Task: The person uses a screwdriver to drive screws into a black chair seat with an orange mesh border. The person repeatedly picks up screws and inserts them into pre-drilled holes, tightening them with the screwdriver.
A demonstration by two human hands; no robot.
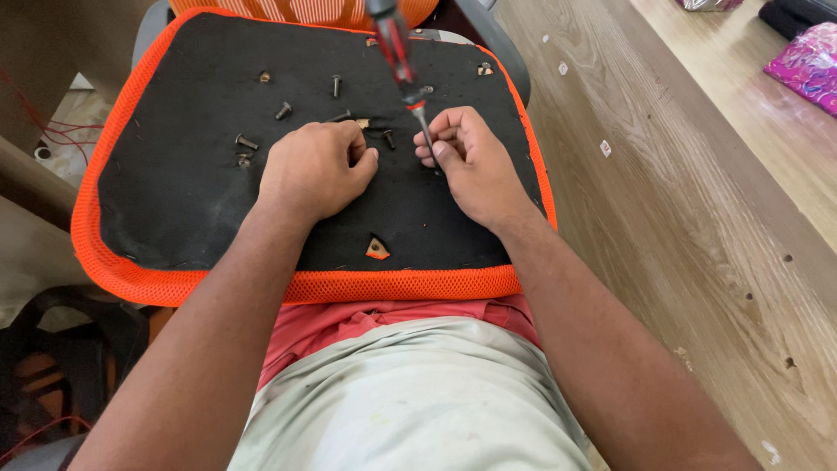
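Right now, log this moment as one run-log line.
left hand: curled on black seat underside | right hand: pinching screwdriver shaft, tip down | loose screws scattered on seat | wooden floor at right

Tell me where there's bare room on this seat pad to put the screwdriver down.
The seat pad is bare along its left side, between the orange rim and the left hand, and near the front edge. It is crowded up top: screws lie scattered around both hands; the right hand holds the screwdriver.

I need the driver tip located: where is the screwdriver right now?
In the head view, the screwdriver stands top centre over the black seat base, its shaft against the right hand.
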